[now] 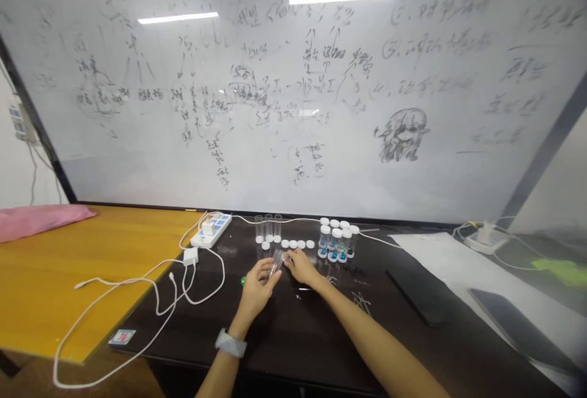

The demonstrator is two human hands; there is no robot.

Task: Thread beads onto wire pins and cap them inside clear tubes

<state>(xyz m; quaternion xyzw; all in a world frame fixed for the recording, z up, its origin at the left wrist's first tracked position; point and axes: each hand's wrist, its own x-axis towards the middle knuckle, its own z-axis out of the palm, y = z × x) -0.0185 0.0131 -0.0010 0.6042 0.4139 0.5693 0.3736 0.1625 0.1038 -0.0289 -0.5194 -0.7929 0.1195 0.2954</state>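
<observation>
My left hand (257, 285) is closed round a clear plastic tube (277, 260), which it holds tilted above the dark table. At the tube's upper right end, my right hand (301, 266) has its fingers pinched together; what they grip, perhaps something small and white, I cannot make out. A small shiny green thing (243, 280) shows beside my left hand, partly hidden by it. Beyond my hands lie several white caps (293, 244) in a row. Clear empty tubes (268, 227) stand upright behind them. To the right stands a group of capped tubes (337, 242) with blue and green contents.
A white power strip (211, 230) with tangled white cables (156, 288) lies on the left. A black flat object (415, 297), a dark phone-like slab (520, 327) and white paper (440, 269) are on the right. A written-on whiteboard (293, 141) stands behind the table.
</observation>
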